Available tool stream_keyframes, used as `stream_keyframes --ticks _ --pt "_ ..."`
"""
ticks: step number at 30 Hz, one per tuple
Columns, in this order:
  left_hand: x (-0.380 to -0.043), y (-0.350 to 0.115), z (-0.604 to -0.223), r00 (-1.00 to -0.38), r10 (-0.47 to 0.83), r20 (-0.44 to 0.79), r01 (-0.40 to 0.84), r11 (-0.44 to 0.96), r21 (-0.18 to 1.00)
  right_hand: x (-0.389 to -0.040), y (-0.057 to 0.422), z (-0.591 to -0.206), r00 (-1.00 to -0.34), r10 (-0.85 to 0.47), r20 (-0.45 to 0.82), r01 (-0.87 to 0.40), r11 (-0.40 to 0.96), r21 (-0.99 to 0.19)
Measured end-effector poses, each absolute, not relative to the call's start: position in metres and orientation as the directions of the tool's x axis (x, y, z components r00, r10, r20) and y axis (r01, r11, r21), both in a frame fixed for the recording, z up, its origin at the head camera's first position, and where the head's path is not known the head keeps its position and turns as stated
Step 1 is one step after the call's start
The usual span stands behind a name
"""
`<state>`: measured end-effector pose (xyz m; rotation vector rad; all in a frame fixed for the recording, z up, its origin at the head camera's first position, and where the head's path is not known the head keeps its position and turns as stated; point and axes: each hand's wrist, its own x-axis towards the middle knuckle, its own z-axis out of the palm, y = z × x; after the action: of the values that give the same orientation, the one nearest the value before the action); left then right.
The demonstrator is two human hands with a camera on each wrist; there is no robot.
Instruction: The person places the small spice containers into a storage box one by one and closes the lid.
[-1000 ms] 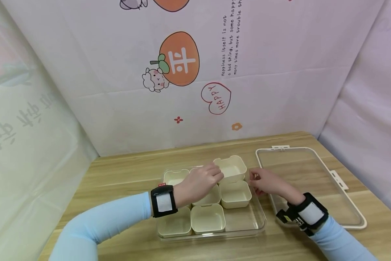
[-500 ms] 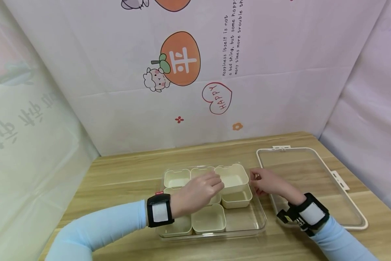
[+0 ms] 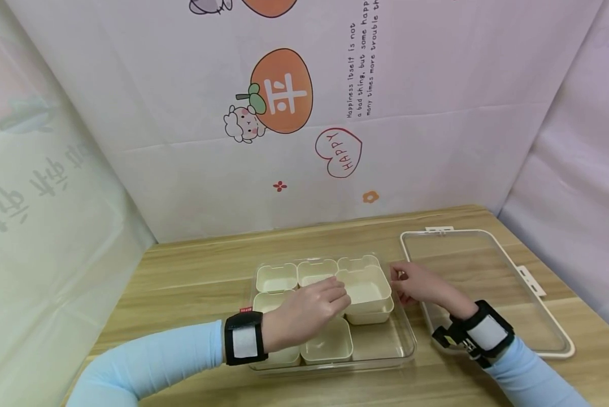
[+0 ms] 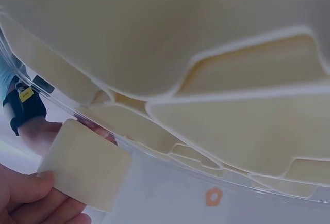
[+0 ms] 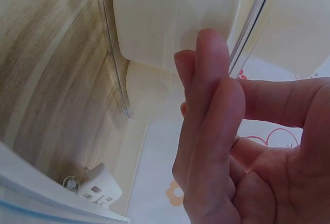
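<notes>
My left hand (image 3: 304, 312) pinches a small cream plastic box (image 3: 364, 289) by its left wall. This box (image 4: 87, 164) hangs above the right column of matching boxes, partly covering the middle one (image 3: 370, 317). Below is a clear rectangular container (image 3: 408, 353) with several cream boxes standing in rows; my left hand and forearm hide some of them. At the container's right side, my right hand (image 3: 426, 285) pinches the clear rim between thumb and fingers. In the right wrist view, the fingers (image 5: 211, 115) and thumb lie on either side of that wall.
A clear lid (image 3: 482, 282) with a white frame and latch tabs lies on the wooden table (image 3: 198, 271), right of the container. Bare container floor shows at its front right. A printed cloth (image 3: 223, 192) hangs behind the table.
My left hand has brought the cream box toward me, from above the back right box to above the middle right one. The back right box now shows. My right hand has stayed in place.
</notes>
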<state>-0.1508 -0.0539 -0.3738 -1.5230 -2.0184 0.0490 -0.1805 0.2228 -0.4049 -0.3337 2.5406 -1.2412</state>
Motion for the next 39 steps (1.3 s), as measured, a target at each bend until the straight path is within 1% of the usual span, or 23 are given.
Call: stream_keyframes --ticks 7,14,22,29,32,36,39 --pt "-0.142 -0.053 -0.373 -0.121 0.873 0.472 0.861 0.329 -0.388 -0.181 0.223 -0.405 -0.928 -0.339 -0.157 -0.084 0.599 -0.796" --pt "-0.133 -0.052 -0.373 -0.101 0.89 0.446 0.858 0.304 -0.413 -0.181 0.223 -0.406 -0.928 -0.336 -0.161 -0.078 0.598 -0.798" --pt "-0.125 -0.05 -0.373 -0.069 0.9 0.431 0.87 0.266 -0.415 -0.179 0.222 -0.404 -0.929 -0.334 -0.162 -0.07 0.585 -0.808" --pt "-0.117 -0.05 -0.373 -0.083 0.924 0.374 0.869 0.25 -0.426 -0.18 0.222 -0.404 -0.929 -0.334 -0.161 -0.072 0.588 -0.806" --pt "-0.113 -0.049 -0.372 -0.075 0.934 0.348 0.86 0.237 -0.451 -0.18 0.222 -0.403 -0.93 -0.333 -0.158 -0.077 0.594 -0.801" --pt "-0.11 -0.047 -0.371 -0.071 0.942 0.329 0.868 0.221 -0.445 -0.181 0.222 -0.403 -0.929 -0.337 -0.152 -0.086 0.598 -0.797" --pt "-0.108 -0.046 -0.371 -0.087 0.947 0.308 0.874 0.221 -0.432 -0.181 0.222 -0.404 -0.928 -0.339 -0.152 -0.087 0.595 -0.799"
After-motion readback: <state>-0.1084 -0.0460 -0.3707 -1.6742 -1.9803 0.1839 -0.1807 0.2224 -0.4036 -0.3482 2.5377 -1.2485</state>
